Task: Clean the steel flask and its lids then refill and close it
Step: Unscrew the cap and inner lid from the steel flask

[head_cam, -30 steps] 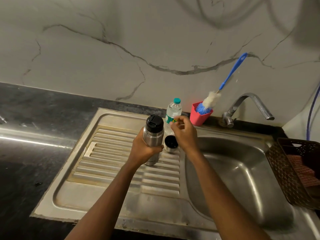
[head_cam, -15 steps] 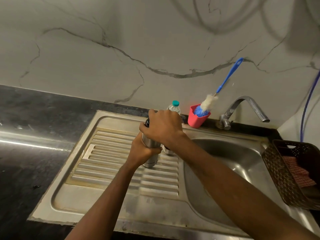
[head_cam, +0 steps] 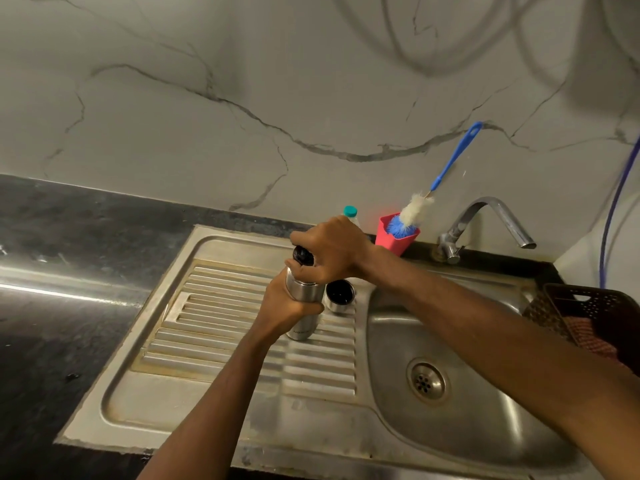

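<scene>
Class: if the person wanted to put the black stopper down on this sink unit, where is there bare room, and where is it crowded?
Free: the ribbed drainboard left of the steel flask, its flat front edge, and the sink basin around the drain. Crowded: the back corner, where the cup lid, water bottle and pink cup with its brush cluster behind both hands.

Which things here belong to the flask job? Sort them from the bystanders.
Job: tall steel flask, black screw lid, steel cup lid, left hand, right hand.
Lying about: brown plastic basket, teal-capped clear plastic bottle.
</scene>
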